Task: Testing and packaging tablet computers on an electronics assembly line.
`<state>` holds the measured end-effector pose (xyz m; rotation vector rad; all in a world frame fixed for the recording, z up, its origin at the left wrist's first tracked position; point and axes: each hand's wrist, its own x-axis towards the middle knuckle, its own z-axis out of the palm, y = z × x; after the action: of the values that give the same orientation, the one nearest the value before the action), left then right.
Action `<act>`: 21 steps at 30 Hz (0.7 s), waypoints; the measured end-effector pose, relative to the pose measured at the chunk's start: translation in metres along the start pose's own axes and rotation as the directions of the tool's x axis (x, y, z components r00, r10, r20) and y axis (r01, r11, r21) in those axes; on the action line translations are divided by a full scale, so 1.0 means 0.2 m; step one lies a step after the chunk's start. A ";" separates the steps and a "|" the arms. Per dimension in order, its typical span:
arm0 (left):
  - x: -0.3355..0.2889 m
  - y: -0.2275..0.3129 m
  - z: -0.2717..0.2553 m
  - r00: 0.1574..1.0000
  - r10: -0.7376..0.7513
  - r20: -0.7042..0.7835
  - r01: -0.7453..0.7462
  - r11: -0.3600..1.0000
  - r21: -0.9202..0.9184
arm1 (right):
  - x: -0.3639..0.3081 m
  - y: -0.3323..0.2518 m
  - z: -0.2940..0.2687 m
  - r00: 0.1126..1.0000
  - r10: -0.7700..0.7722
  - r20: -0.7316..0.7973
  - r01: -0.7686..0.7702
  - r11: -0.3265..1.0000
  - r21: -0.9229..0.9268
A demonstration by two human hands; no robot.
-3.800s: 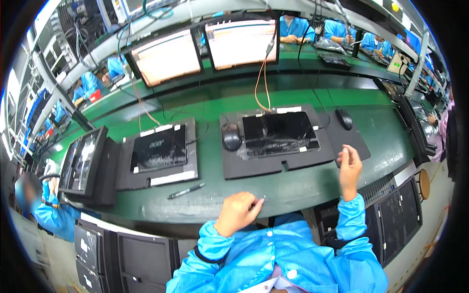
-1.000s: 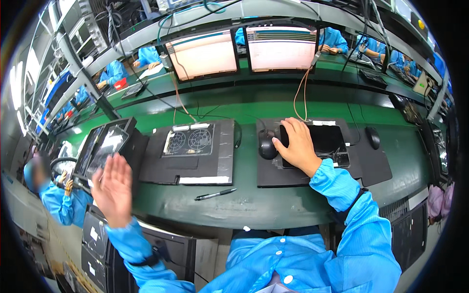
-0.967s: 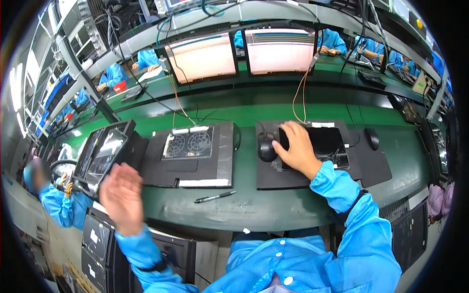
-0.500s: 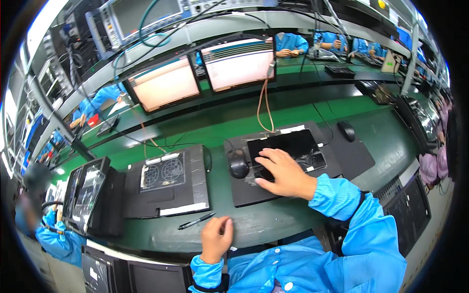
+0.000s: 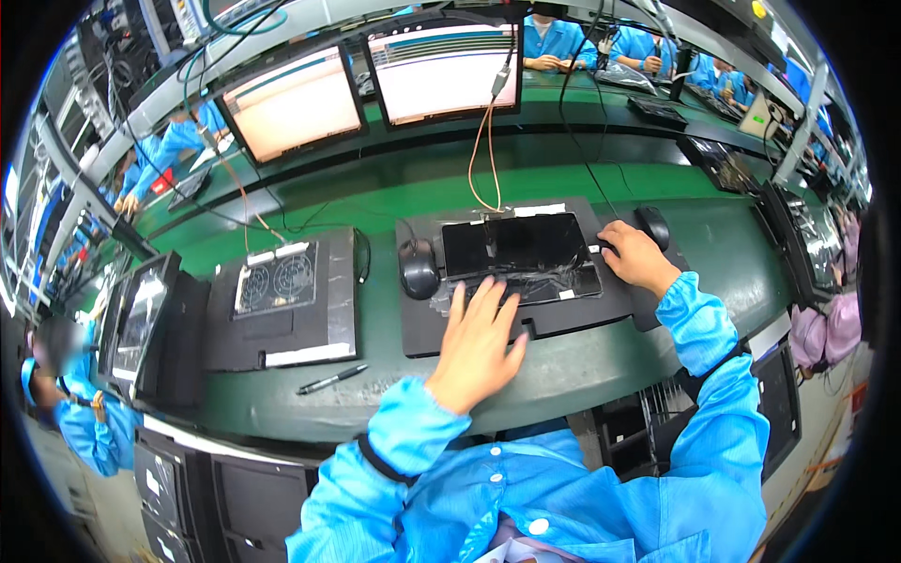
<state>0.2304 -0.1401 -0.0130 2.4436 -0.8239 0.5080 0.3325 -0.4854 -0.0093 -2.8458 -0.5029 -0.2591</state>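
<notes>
The right hand, right of the frame's centre, had its fingers curled at the side edge of the dark glossy device, where a small white-tagged plug met it; whether the fingers gripped the plug could not be told. The left hand was spread open, fingertips over the device's front edge at the centre; whether it pressed or hovered was unclear. The two hands were apart.

The likeliest trouble was at that plug: a sideways tug could strain the socket or drag the device askew. Loose clear film crumpled along its front could snag a finger, and firm pressure there might mark or crack the glass. The orange cable looping behind could catch if the device were lifted, and a stray right wrist might nudge the mouse just beyond it.

As for holders, the black foam pad carried the device and, on its left end, another mouse. A second foam pad, left of centre, bore a panel with two ringed patterns. At far left, a black case held glossy panels at a slant. A red bin sat at upper left, its contents too small to tell.
</notes>
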 end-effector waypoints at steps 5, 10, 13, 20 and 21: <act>0.23 -0.02 0.22 0.981 -0.101 0.166 0.082 0.990 0.113 | 0.04 -0.03 -0.04 0.959 -0.278 -0.048 0.278 0.961 0.005; 0.23 -0.03 0.26 0.990 -0.102 0.102 0.093 0.992 0.089 | 0.13 -0.02 -0.12 0.923 -0.374 0.089 0.370 0.927 0.057; 0.24 -0.03 0.26 0.998 -0.063 -0.001 0.062 0.989 0.134 | 0.15 -0.03 -0.26 0.951 -0.222 0.215 0.151 0.940 0.305; 0.19 0.02 -0.01 0.913 0.107 -0.393 -0.094 0.994 0.051 | 0.04 -0.34 -0.57 0.968 0.059 -0.243 0.018 0.953 0.303; 0.11 0.05 -0.07 0.881 0.081 -0.465 -0.097 0.995 -0.011 | 0.04 -0.41 -0.58 0.875 -0.107 -0.472 0.232 0.949 0.215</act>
<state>0.2380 -0.1495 0.0134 2.1215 -0.7276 1.0561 0.2948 -0.4393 0.1193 -2.3677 -0.6312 -0.8066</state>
